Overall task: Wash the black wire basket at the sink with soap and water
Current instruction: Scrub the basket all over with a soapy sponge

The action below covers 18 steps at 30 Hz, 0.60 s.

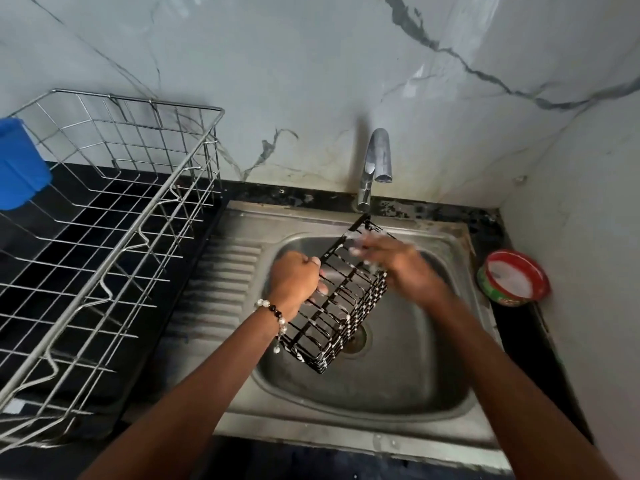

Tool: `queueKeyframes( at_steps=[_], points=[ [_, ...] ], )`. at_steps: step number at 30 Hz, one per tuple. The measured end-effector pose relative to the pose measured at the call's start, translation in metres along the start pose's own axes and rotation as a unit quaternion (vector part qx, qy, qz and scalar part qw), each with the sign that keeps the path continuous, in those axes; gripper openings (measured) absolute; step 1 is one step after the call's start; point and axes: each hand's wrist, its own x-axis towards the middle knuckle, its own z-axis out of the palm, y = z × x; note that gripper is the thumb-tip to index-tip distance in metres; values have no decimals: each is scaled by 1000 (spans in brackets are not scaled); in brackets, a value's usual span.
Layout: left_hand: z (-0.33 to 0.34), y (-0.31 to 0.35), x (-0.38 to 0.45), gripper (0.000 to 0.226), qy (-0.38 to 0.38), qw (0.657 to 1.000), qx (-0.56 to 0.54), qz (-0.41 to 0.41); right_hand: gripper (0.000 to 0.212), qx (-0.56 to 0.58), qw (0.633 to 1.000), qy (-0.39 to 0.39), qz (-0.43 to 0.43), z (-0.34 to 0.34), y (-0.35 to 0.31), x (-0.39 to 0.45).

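Note:
The black wire basket (341, 306) hangs tilted over the steel sink (363, 386), streaked with white soap foam. My left hand (294, 280), with a bead bracelet at the wrist, grips the basket's left rim. My right hand (401, 263) lies on the basket's upper right side, blurred by motion, with foam on the fingers; whether it holds a sponge or cloth I cannot tell. The tap (375, 164) stands just behind the basket's far corner, and no water stream shows.
A large steel wire dish rack (114, 244) fills the black counter at the left, with a blue container (19, 164) at its far edge. A red-rimmed round tub of white soap (512, 277) sits at the right of the sink. Marble walls close the back and right.

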Motion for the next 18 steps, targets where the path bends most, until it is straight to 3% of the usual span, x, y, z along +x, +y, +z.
queueKeyframes(
  at_steps=[4, 6, 10, 13, 18],
  points=[
    [8, 0, 1, 24, 5, 1000, -15, -20, 71, -52, 987, 62, 140, -12, -4, 22],
    [12, 3, 2, 24, 10, 998, -44, -32, 69, -57, 982, 93, 153, 6, -30, 23],
    [14, 3, 14, 17, 41, 993, -98, -60, 70, -47, 992, 91, 79, 47, -72, 12],
    [11, -3, 24, 16, 48, 984, -142, -96, 72, -16, 994, 82, 73, 60, -93, -9],
    [3, -5, 29, 26, 67, 961, -212, -164, 66, -32, 993, 53, -98, 56, -98, -38]
  ],
)
